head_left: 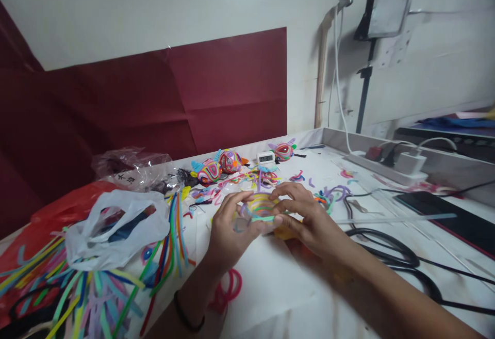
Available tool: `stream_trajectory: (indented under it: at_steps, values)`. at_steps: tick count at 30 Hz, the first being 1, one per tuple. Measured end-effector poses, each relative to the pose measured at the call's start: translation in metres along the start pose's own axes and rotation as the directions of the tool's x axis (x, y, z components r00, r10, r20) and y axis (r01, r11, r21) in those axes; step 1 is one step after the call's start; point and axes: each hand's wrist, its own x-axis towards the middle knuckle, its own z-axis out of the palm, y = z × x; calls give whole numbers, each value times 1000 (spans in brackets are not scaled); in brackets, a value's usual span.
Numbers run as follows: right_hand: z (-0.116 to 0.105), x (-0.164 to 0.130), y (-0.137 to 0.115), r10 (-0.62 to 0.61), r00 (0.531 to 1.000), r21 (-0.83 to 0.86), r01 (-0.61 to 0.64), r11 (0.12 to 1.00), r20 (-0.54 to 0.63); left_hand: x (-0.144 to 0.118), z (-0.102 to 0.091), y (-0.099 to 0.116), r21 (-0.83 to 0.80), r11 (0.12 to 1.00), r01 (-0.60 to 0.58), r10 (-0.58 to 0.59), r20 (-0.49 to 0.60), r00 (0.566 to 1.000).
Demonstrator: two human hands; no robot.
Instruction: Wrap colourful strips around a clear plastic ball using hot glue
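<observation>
at the middle of the white table (270,287), both hands met around a small clear ball (258,214) wrapped in yellow, green and purple strips. the left hand (228,230) cupped it from the side, thumb and fingers curled against it. the right hand (309,220) pinched a green strip (266,219) on its front, fingertips pressed together. loose coloured strips (93,287) spilled beside a white plastic bag (112,230) at the left; finished striped balls (216,166) sat near the far edge, well apart.
</observation>
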Motion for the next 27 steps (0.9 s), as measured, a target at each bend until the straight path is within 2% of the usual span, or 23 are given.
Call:
stream_trajectory:
  at_steps: [6, 10, 17, 23, 27]
  values:
    - [-1, 1, 2, 66, 998, 90, -67, 994, 10, -3, -4, -2, -148, 988, 45, -44, 11, 999]
    - [-2, 4, 1, 105, 994, 158, -108, 981, 24, -4, -4, -1, -267, 958, 103, -122, -56, 991]
    - [-2, 5, 0, 165, 986, 273, -168, 947, 35, -1, -6, -8, -308, 946, 104, -152, -136, 979]
    - [-2, 3, 4, 216, 975, 374, -220, 901, 53, 5, -9, -13, -189, 979, 75, -109, -175, 978]
    - [-2, 2, 5, 227, 971, 426, -237, 873, 74, 10, -16, -16, -64, 998, 29, -35, -108, 994]
